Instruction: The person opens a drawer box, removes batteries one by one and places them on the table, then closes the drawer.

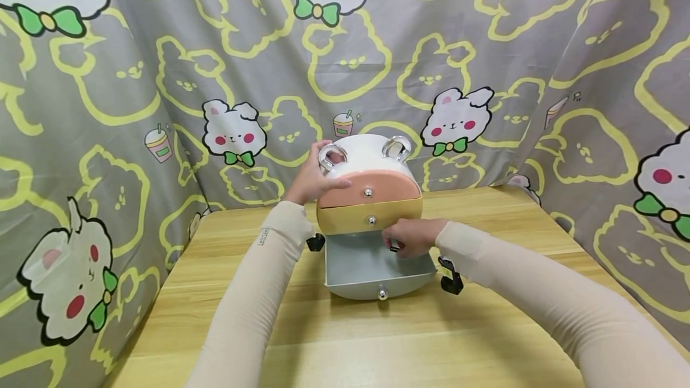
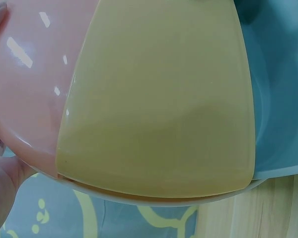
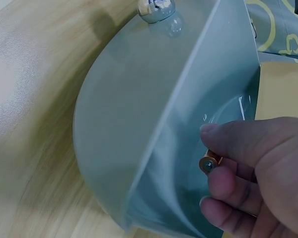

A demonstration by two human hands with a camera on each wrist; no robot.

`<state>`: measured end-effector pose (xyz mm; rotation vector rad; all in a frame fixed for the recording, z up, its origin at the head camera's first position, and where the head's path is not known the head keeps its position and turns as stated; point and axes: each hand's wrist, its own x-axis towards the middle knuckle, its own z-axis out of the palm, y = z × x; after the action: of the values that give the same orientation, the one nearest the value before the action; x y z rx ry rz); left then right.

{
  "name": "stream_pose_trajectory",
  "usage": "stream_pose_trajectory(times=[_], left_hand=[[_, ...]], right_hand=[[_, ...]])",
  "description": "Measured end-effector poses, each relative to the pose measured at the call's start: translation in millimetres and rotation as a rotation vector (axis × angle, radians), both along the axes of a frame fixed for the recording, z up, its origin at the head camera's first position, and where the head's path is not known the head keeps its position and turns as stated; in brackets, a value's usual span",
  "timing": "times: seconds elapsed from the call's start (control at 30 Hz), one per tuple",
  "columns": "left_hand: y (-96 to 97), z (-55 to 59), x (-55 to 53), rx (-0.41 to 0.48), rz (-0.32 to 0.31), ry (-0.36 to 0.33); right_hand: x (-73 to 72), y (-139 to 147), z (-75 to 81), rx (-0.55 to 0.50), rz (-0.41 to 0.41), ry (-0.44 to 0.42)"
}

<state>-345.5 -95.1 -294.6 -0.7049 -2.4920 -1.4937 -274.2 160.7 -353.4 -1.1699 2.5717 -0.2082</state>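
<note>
A small drawer cabinet (image 1: 369,154) with a white top and two silver ring-shaped ears stands on the table. Its orange drawer (image 1: 350,189) and yellow drawer (image 1: 345,218) are pushed in, while the grey-blue bottom drawer (image 1: 356,290) is pulled out. My left hand (image 1: 315,175) grips the cabinet's upper left side, thumb across the orange front and fingers behind the left ear. Inside the bottom drawer, my right hand (image 1: 412,237) pinches a battery (image 3: 209,162) between thumb and fingers. Its copper-coloured end points outward in the right wrist view; a dark part shows from the head.
The wooden table (image 1: 431,340) extends around the cabinet. A grey patterned curtain (image 1: 366,76) hangs behind and along both sides. Silver round knobs stick out from the drawer fronts, the lowest knob (image 1: 382,294) nearest the front. Black camera mounts (image 1: 450,280) sit at the wrists.
</note>
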Motion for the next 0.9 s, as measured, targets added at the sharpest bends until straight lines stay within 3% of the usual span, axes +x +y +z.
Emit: stream_pose_trajectory(times=[0.9], left_hand=[[-0.5,-0.3,-0.4,-0.005,-0.004,-0.006]], right_hand=[[0.3,18.1,3.8,-0.006,-0.029,-0.009]])
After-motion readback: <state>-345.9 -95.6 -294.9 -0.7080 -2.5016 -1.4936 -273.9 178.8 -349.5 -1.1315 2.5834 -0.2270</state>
